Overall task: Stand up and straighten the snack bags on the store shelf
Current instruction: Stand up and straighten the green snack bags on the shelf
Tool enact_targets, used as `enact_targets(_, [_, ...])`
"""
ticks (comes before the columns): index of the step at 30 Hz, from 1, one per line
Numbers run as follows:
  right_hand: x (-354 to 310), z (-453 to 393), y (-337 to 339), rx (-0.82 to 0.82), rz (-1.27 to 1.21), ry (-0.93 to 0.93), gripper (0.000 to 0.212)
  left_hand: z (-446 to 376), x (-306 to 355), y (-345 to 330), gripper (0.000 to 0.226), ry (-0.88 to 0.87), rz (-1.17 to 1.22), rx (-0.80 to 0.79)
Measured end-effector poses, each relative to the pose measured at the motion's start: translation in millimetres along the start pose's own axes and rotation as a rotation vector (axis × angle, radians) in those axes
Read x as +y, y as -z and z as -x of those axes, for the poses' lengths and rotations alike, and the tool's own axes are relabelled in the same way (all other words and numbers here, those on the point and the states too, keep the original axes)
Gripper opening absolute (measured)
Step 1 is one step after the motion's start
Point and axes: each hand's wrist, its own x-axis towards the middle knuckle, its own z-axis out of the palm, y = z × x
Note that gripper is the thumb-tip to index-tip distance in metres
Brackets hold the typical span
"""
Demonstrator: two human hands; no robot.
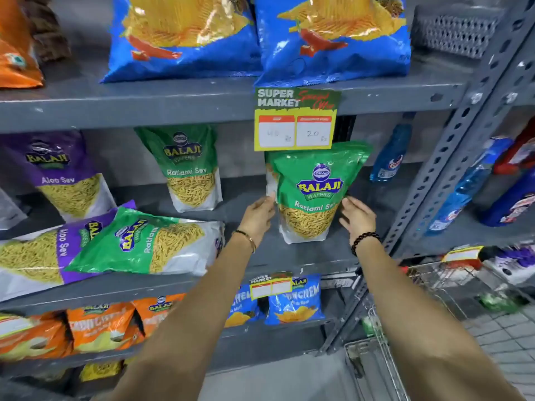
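Upright green foil Ratlami Sev pouch (311, 195) below the yellow price card (295, 131).
Three green pouches (one fallen); left hand (257, 217) and right hand (357, 217) flank it, palms open, fingertips touching.

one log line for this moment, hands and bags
left hand: on bag's left edge | right hand: on right edge | green Ratlami Sev bag: upright | two bags: lying flat left

Two bare forearms reaching up and away from the near bottom edge, converging toward the far middle. Left hand (258, 215) seen from the back, fingers together and extended, tips angled right. Right hand (356, 217) opposite it, palm turned left, fingers loosely curved and spread. Thin bangle on the left wrist, dark beaded bracelet on the right. Neither grip closed; both hands flat and apart.
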Motion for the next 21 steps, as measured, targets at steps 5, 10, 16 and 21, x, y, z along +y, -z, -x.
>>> enact_targets(5, [35.0,43.0,-14.7,0.148,0.025,-0.043,0.015,47.2,-20.5,38.8,0.063,0.140,-0.028,-0.070])
enact_targets(10, [77.8,102.7,-56.0,0.028,0.220,-0.078,0.007,101.8,-46.4,94.0,0.068,0.271,-0.012,-0.113])
enact_targets(16, [88.0,136.7,-130.0,-0.235,0.600,0.183,0.037,127.2,-56.9,167.9,0.074,0.387,0.149,0.059])
enact_targets(21, [86.0,139.1,-195.9,-0.484,0.960,0.289,0.043,110.6,-46.8,207.7,0.078,0.314,0.456,0.385])
